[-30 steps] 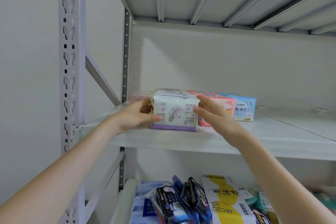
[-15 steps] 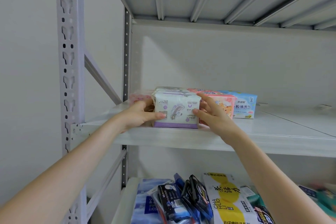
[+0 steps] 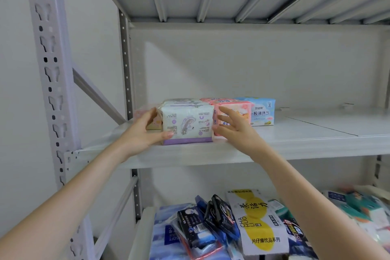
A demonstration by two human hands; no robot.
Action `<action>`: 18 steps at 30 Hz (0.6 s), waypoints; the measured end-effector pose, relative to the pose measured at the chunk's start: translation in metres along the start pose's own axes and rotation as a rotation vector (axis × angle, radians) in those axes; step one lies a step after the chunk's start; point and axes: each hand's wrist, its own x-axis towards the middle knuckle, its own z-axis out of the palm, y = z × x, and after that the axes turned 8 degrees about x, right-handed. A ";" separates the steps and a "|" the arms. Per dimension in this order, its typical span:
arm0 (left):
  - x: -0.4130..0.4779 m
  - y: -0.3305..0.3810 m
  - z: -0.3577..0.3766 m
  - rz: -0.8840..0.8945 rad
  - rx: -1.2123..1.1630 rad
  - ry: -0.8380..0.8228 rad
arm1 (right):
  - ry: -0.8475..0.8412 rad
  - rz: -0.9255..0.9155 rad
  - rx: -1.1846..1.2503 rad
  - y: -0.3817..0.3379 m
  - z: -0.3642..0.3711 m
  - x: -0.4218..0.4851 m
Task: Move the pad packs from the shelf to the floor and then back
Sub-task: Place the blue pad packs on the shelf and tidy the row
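From the head view, the white-and-purple pad pack (image 3: 186, 124) sits on the shelf (image 3: 295, 143), near its front edge and left end. A pink pack (image 3: 234, 110) is pressed against its right side, a blue pack (image 3: 262, 112) lies just beyond that, and more packs are lined up behind.

The left hand (image 3: 143, 133) grips the white pack's left end, with the thumb across the front face and the fingers wrapped behind. The right hand (image 3: 234, 131) is open with its fingers spread. Its thumb touches the pack's right lower corner, and the fingers reach across the front of the pink pack.

The floor is out of view, and the lower shelf (image 3: 137, 236) holds other packaged goods. I judge this to be a shelf-side step on the front pack. Whether it is being lifted off or settled into the row, I cannot tell.

If it is a lift, the right hand needs to close on the free end so both hands carry the soft pack level. It should be drawn straight forward so it does not drag the pink neighbour off the edge.
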 end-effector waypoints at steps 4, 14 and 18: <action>-0.005 0.016 -0.010 0.002 0.069 0.079 | 0.074 -0.029 -0.122 0.000 -0.023 -0.017; 0.020 0.110 -0.006 0.099 0.396 0.064 | 0.197 -0.096 -0.229 -0.001 -0.112 -0.029; 0.048 0.139 0.027 0.098 0.580 -0.076 | 0.196 -0.053 -0.231 0.008 -0.148 -0.016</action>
